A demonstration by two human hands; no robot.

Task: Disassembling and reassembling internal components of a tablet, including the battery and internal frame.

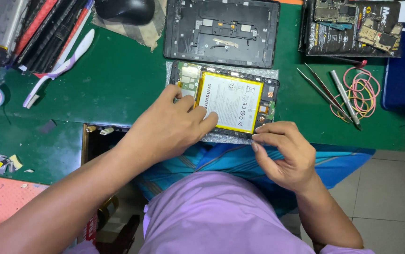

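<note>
An opened tablet (240, 101) lies on the green table near its front edge, showing a white battery with a yellow border and a small circuit board at its left end. My left hand (172, 124) rests flat on the tablet's lower left part, fingers spread over the board and the battery's edge. My right hand (282, 153) hovers at the tablet's lower right corner with its fingers curled, fingertips touching the frame's edge. It holds nothing that I can see.
A black tablet back cover (221, 30) lies behind the tablet. Tweezers and a screwdriver (334, 94) lie beside pink rubber bands (364, 91) at right. A circuit board on a dark pack (353, 26), a computer mouse (124, 10), a toothbrush (59, 66) and an open drawer (101, 141) are also here.
</note>
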